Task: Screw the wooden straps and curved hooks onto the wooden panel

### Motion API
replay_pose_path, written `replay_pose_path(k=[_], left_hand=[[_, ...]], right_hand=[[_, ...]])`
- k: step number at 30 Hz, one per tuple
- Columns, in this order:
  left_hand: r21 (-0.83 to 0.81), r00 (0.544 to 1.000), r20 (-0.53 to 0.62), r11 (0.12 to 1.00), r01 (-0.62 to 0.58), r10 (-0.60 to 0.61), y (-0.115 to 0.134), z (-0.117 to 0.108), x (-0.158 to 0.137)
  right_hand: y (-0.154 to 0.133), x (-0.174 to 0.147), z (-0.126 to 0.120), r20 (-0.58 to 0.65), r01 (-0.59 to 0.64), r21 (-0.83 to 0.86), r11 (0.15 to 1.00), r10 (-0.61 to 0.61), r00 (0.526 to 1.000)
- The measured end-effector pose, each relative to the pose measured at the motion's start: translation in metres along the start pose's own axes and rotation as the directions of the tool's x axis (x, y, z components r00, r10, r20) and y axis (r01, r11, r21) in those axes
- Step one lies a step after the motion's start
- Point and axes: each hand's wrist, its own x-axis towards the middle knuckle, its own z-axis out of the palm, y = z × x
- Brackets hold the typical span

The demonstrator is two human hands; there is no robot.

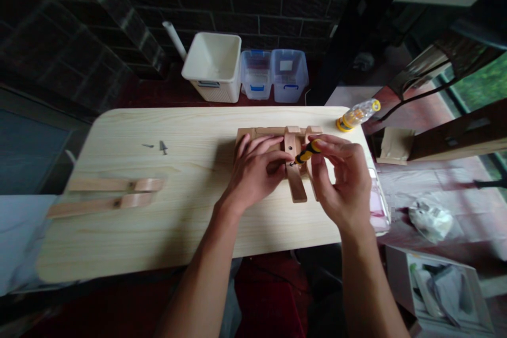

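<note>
A yellow-and-black screwdriver [308,151] is pinched in the fingers of my right hand [346,179], slanting down to the left. Its tip meets a screw head in a curved wooden strip [297,185] with a second dark hole above. This strip lies across a brown block or box [246,132], beside another curved wooden strip [314,130] partly hidden by my right hand. My left hand [257,169] rests over the block, fingers spread, with index finger and thumb close to the screwdriver tip. Whether they touch the screw cannot be made out.
Two wooden strips [106,203] and a few loose screws [163,147] lie on the left of the pale wooden table [186,179]. At its far right corner is a clear bottle-shaped container [358,115] with yellow ends. Behind stand a white bin [214,63] and two clear plastic boxes [290,76].
</note>
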Motion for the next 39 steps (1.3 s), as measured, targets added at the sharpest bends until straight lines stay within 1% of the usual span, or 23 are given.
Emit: replay_pose_path(k=[2,6,8,15,17,23,25,29,31,34,39], left_hand=[[-0.006,1.0,0.005,1.0,0.003,-0.003,0.0,0.0,0.0],[-0.014,1.0,0.014,1.0,0.012,-0.012,0.001,-0.002,-0.001],[-0.014,1.0,0.015,1.0,0.012,-0.012,0.001,-0.002,-0.001],[-0.01,1.0,0.003,1.0,0.007,-0.007,0.001,-0.001,0.0],[-0.011,1.0,0.0,1.0,0.007,-0.007,0.001,-0.001,0.0],[-0.013,1.0,0.001,1.0,-0.001,0.001,0.0,-0.001,-0.001],[-0.007,1.0,0.001,1.0,0.004,-0.004,0.0,-0.001,-0.001],[-0.009,1.0,-0.003,1.0,0.001,-0.001,0.0,0.0,-0.001],[-0.012,1.0,-0.006,1.0,-0.002,0.002,0.0,0.0,-0.001],[-0.013,1.0,-0.016,1.0,-0.007,0.006,-0.001,0.002,-0.001],[-0.012,1.0,-0.019,1.0,-0.003,0.002,-0.001,0.002,-0.002]], right_hand=[[0.004,0.0,0.0,-0.013,0.013,-0.011,1.0,-0.013,1.0],[0.014,0.001,0.0,-0.099,0.038,-0.035,0.999,-0.042,0.994],[0.016,0.001,0.0,-0.114,0.045,-0.05,0.998,-0.051,0.992],[0.002,0.001,-0.002,-0.015,0.001,0.005,1.0,-0.001,1.0],[0.003,0.0,-0.002,-0.023,0.005,-0.002,1.0,-0.005,1.0],[0.012,0.001,-0.002,-0.108,0.037,-0.04,0.999,-0.041,0.993],[0.01,0.002,-0.002,-0.092,0.036,-0.023,0.999,-0.038,0.995],[0.0,0.001,-0.001,-0.018,-0.004,0.029,1.0,0.005,1.0],[-0.004,0.0,-0.001,-0.003,-0.016,0.043,0.999,0.017,1.0],[-0.002,0.0,-0.001,-0.011,-0.004,0.04,0.999,0.005,1.0],[0.008,0.001,0.001,-0.06,0.021,0.017,1.0,-0.02,0.998]])
